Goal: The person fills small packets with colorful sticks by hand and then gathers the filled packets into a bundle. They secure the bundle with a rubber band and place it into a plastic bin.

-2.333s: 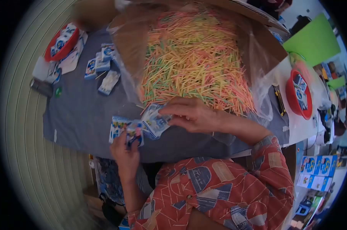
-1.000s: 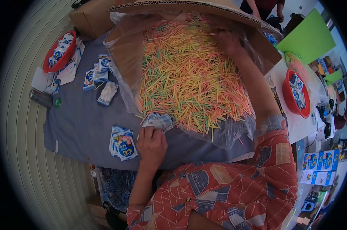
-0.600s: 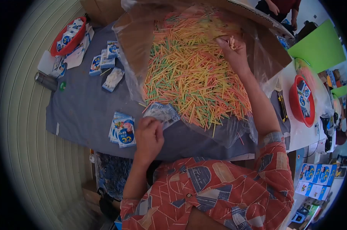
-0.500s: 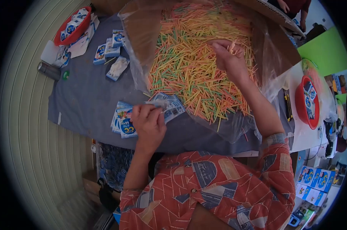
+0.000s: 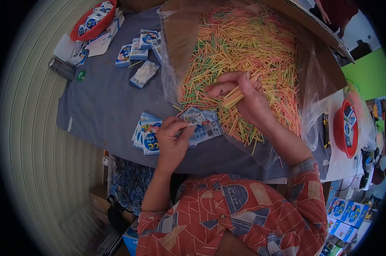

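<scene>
My right hand (image 5: 256,104) is closed around a small bunch of thin yellow and orange candy-like sticks (image 5: 233,98), above the heap of coloured sticks (image 5: 240,47). The heap lies in a plastic-lined cardboard box (image 5: 319,79). Thumb and fingers of my left hand (image 5: 172,143) pinch the edge of a clear and blue-white printed packet (image 5: 208,128) on the table in front of the box. Beside that hand, several flat printed packets (image 5: 150,138) overlap in a pile. What the packet holds inside I cannot make out.
Filled packets (image 5: 131,53) and a packet with white material (image 5: 144,74) lie left of the box. Red baskets of packets stand at the far left (image 5: 95,30) and right (image 5: 346,128). A cutter knife (image 5: 326,130) lies at right. Another person (image 5: 336,13) stands behind.
My right hand has moved down and nearer to my left hand, and the bunch of sticks in it now shows clearly. My left hand stays at the packet. The whole view has shifted slightly.
</scene>
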A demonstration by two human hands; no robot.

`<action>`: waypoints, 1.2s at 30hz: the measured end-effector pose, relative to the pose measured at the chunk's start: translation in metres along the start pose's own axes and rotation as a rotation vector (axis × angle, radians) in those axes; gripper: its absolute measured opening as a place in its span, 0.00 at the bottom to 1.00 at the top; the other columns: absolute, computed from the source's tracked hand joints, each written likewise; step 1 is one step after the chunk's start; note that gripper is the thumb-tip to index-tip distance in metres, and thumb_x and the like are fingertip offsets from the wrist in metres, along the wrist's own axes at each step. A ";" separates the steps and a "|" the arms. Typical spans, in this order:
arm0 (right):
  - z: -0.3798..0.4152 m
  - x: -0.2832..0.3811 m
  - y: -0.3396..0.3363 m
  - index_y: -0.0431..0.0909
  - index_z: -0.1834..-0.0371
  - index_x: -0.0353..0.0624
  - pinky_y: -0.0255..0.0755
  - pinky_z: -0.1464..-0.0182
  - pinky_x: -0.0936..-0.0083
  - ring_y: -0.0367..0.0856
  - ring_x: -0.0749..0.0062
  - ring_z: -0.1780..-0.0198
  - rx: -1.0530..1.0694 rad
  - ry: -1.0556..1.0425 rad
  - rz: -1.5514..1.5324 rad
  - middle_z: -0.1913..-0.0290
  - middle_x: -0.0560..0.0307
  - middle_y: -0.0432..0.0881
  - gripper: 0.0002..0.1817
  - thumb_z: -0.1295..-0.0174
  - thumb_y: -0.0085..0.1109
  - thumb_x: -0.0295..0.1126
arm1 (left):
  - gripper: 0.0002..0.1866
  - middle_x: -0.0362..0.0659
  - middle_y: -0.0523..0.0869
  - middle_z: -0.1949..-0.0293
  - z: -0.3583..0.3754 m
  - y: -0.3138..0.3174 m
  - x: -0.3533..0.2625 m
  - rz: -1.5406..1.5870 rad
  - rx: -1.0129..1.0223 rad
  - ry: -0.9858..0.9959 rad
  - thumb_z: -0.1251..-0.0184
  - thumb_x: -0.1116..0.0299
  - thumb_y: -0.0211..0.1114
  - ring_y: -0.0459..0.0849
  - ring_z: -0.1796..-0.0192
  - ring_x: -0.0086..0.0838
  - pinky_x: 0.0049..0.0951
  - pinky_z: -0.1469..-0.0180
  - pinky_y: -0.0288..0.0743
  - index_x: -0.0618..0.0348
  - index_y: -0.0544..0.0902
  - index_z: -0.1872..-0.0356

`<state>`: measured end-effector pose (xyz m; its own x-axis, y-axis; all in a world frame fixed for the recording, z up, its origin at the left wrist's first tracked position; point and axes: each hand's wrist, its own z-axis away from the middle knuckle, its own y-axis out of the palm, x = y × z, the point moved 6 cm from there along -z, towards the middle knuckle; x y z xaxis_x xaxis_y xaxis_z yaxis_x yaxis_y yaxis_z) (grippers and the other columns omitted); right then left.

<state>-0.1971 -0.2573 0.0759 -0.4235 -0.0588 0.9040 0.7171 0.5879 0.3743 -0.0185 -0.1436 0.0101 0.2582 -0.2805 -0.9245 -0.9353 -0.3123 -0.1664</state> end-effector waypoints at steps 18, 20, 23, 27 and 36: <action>0.008 0.014 0.016 0.81 0.46 0.37 0.77 0.43 0.68 0.86 0.67 0.49 0.147 -0.109 0.169 0.54 0.47 0.88 0.27 0.22 0.46 0.52 | 0.07 0.47 0.85 0.56 -0.014 0.049 0.004 0.643 0.109 -0.075 0.34 0.83 0.67 0.88 0.58 0.31 0.28 0.53 0.86 0.66 0.85 0.56; 0.007 0.016 0.023 0.81 0.44 0.38 0.73 0.39 0.65 0.83 0.63 0.44 0.209 -0.135 0.352 0.51 0.47 0.87 0.29 0.24 0.47 0.55 | 0.09 0.45 0.85 0.57 -0.016 0.049 0.003 0.616 0.108 -0.068 0.36 0.85 0.69 0.86 0.57 0.27 0.26 0.54 0.84 0.65 0.86 0.57; 0.004 0.020 0.030 0.81 0.40 0.39 0.68 0.33 0.63 0.78 0.61 0.37 0.272 -0.133 0.528 0.45 0.48 0.85 0.31 0.26 0.49 0.56 | 0.11 0.43 0.85 0.57 -0.019 0.050 0.003 0.629 0.090 -0.092 0.39 0.86 0.70 0.85 0.56 0.23 0.23 0.53 0.82 0.64 0.87 0.57; -0.001 0.018 0.014 0.79 0.35 0.41 0.72 0.37 0.68 0.78 0.67 0.38 0.103 0.015 0.305 0.41 0.52 0.83 0.23 0.24 0.52 0.45 | 0.10 0.42 0.85 0.57 -0.024 0.054 0.007 0.709 0.089 -0.187 0.37 0.86 0.69 0.85 0.54 0.24 0.24 0.52 0.82 0.65 0.86 0.56; -0.005 0.033 0.022 0.78 0.39 0.34 0.69 0.35 0.60 0.77 0.52 0.36 0.239 -0.322 0.701 0.41 0.43 0.80 0.31 0.21 0.38 0.52 | 0.12 0.41 0.86 0.57 -0.040 0.079 -0.019 0.605 0.225 -0.003 0.36 0.83 0.68 0.85 0.56 0.23 0.22 0.52 0.79 0.68 0.84 0.52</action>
<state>-0.1928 -0.2507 0.1148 -0.0836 0.6016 0.7944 0.7530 0.5603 -0.3450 -0.0873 -0.1990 0.0281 -0.3316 -0.3445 -0.8783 -0.9432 0.0984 0.3175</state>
